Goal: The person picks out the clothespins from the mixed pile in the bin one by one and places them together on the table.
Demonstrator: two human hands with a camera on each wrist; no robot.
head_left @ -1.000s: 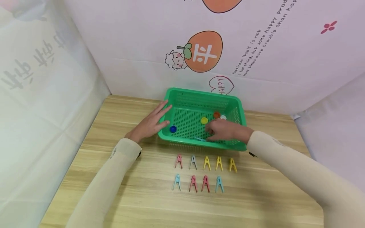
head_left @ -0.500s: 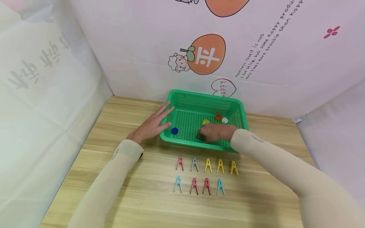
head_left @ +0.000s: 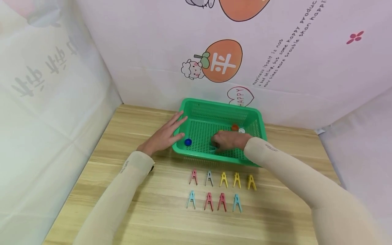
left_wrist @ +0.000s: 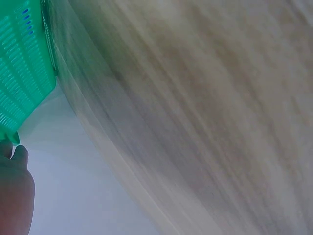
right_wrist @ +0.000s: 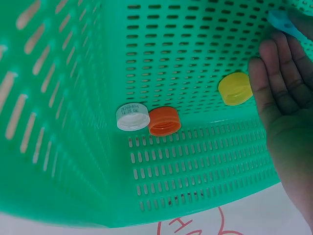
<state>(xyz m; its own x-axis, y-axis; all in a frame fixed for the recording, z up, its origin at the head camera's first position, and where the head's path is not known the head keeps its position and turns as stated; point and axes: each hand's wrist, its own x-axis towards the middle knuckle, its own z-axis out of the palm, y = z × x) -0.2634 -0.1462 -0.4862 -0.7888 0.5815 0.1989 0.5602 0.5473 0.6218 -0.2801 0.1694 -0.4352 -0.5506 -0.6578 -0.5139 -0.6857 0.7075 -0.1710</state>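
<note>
Inside the green plastic basket (head_left: 220,158), my right hand (head_left: 228,140) reaches down with curled fingers. In the right wrist view, its thumb and fingertips pinch a light blue clothespin (right_wrist: 281,20), partly hidden by the hand. A yellow bottle cap (right_wrist: 235,89) lies beside these fingers, mostly covered by the hand in the head view. My left hand (head_left: 162,136) rests on the basket's left rim with fingers spread and fairly straight. Close to its thumb, a blue bottle cap (head_left: 188,142) lies on the basket floor.
An orange cap (right_wrist: 165,121) and a white cap (right_wrist: 132,117) lie together inside the basket. On the wooden table (head_left: 147,217), several clothespins stand in two rows before the basket, including a yellow clothespin (head_left: 251,182) and a red clothespin (head_left: 209,201). A printed cloth backdrop (head_left: 153,41) rises behind.
My right hand has moved left within the basket and closed its fingers at the light blue clothespin, covering most of the yellow cap. The left hand stays on the rim. The view shifts slightly.
</note>
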